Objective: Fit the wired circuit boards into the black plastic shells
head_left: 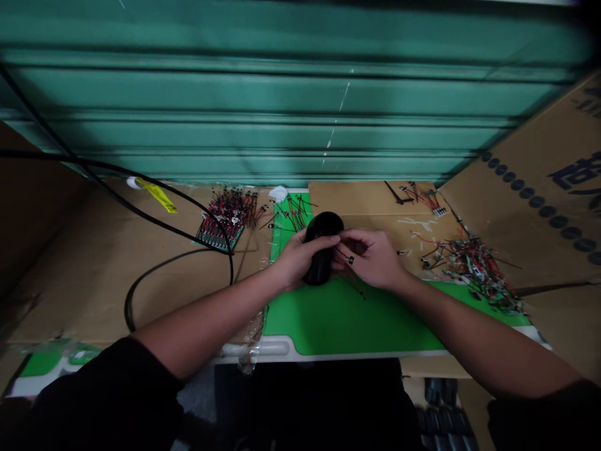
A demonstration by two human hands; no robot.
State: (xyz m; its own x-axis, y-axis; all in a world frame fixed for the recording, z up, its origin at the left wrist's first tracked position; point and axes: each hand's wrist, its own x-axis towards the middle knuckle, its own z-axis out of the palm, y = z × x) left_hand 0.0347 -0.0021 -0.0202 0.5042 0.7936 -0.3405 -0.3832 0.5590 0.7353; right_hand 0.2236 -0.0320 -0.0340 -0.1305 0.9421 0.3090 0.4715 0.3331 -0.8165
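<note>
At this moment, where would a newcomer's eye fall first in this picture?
Probably on the glossy black object, held in the left hand over a bright green board, with the right hand at its right side. Then the ribbed green wall above, and tangled wires heaped at right.

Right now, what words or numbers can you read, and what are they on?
"超": on the right cardboard panel; the next character is cut off.
Blurred writing above it: unreadable.
Yellow tag on the cable: dark marks, too blurred to read.
</note>
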